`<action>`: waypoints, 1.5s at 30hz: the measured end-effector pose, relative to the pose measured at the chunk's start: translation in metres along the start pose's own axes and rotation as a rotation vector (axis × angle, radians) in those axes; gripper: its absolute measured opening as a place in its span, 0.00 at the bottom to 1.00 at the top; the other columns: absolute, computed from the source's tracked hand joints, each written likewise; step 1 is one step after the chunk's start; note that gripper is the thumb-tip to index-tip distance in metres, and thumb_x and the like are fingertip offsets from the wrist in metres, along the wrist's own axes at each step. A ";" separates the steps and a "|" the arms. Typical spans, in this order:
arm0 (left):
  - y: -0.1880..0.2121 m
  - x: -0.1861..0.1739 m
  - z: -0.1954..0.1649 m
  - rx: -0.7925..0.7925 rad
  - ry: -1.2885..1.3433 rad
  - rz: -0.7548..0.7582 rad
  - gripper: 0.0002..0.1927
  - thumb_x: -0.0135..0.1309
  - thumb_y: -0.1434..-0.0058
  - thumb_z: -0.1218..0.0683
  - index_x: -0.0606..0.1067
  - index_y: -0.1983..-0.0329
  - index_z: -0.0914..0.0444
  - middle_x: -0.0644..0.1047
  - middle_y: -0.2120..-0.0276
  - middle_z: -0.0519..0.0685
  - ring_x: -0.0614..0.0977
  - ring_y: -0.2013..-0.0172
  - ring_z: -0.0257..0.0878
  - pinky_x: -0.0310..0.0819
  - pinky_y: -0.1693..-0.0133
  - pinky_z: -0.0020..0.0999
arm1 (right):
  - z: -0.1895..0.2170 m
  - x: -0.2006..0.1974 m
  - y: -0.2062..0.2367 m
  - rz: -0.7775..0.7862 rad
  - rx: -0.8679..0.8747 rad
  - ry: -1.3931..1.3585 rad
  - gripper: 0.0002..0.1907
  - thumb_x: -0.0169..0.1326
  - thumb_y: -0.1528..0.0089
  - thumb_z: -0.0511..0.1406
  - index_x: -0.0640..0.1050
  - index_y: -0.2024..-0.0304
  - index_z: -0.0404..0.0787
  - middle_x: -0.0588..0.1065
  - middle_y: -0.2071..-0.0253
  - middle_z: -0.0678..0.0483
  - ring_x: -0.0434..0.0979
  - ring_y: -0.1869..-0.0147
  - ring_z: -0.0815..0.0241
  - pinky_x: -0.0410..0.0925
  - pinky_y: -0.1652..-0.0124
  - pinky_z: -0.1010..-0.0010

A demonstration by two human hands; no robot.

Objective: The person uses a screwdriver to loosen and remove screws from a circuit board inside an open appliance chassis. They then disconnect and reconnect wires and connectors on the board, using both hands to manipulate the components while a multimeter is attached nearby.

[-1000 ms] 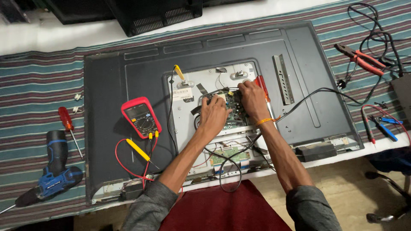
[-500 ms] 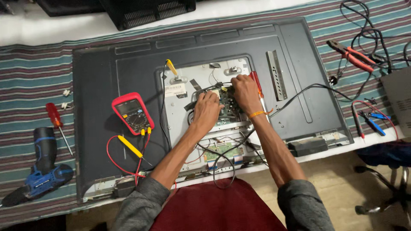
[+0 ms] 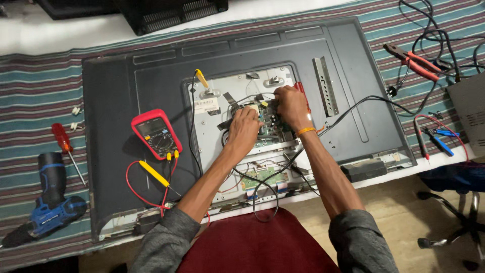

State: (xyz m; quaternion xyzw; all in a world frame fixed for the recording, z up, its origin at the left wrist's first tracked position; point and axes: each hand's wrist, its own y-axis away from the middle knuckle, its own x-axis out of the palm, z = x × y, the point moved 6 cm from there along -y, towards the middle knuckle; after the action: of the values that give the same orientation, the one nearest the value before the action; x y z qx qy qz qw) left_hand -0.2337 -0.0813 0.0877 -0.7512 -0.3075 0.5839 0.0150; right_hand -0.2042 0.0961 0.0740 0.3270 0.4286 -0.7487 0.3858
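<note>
Head cam: my left hand [image 3: 244, 126] rests knuckles-up on the green circuit board [image 3: 270, 126] in the open back of the flat TV [image 3: 121, 101], fingers curled down onto the parts; can't tell if they pinch anything. My right hand [image 3: 288, 103] is just beside it at the board's upper right, fingers bent and closed round a red-handled tool [image 3: 301, 93]; the tip is hidden under the hand. An orange band sits on that wrist.

Risk, as I judge it: both hands crowd 1 small board w/ loose black wires [image 3: 262, 187] looping under my forearms, so a forearm drag could snag a wire, or the tool could slip & scrape a part.

Pose: both arms reach fwd from grey sleeves, forearms converging, wrists bent down.

Further out: red multimeter [image 3: 155, 134] lies on the TV back to the left, its yellow probes [image 3: 154, 173] & red leads beside it. Off the TV on the striped cloth [image 3: 30, 101]: red screwdriver [image 3: 63, 141], blue drill [image 3: 48, 202]. Far right: red pliers [image 3: 411, 60].
</note>
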 end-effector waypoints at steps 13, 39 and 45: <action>-0.002 0.005 0.005 -0.020 0.039 0.030 0.11 0.60 0.41 0.55 0.81 0.68 0.70 0.77 0.60 0.56 0.75 0.51 0.52 0.66 0.46 0.44 | 0.019 -0.044 -0.035 -0.137 0.099 -0.149 0.05 0.56 0.37 0.26 0.81 0.61 0.38 0.79 0.61 0.48 0.81 0.59 0.49 0.73 0.59 0.58; -0.003 0.000 0.004 -0.008 0.064 -0.021 0.12 0.62 0.41 0.54 0.80 0.69 0.70 0.77 0.62 0.54 0.75 0.53 0.50 0.67 0.50 0.45 | 0.015 -0.003 -0.020 0.168 -0.106 -0.074 0.07 0.61 0.45 0.29 0.86 0.65 0.42 0.80 0.65 0.47 0.76 0.56 0.43 0.71 0.54 0.56; -0.004 -0.004 0.001 -0.025 0.059 0.003 0.11 0.60 0.40 0.55 0.81 0.70 0.69 0.77 0.62 0.54 0.76 0.53 0.49 0.67 0.49 0.45 | 0.018 0.002 -0.017 0.193 -0.144 -0.156 0.06 0.60 0.42 0.29 0.83 0.62 0.39 0.79 0.63 0.46 0.76 0.53 0.43 0.70 0.53 0.55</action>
State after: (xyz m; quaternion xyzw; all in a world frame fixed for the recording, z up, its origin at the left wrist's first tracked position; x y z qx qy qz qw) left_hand -0.2374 -0.0802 0.0922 -0.7685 -0.3130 0.5578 0.0139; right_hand -0.2227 0.0854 0.0865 0.2791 0.4165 -0.6985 0.5106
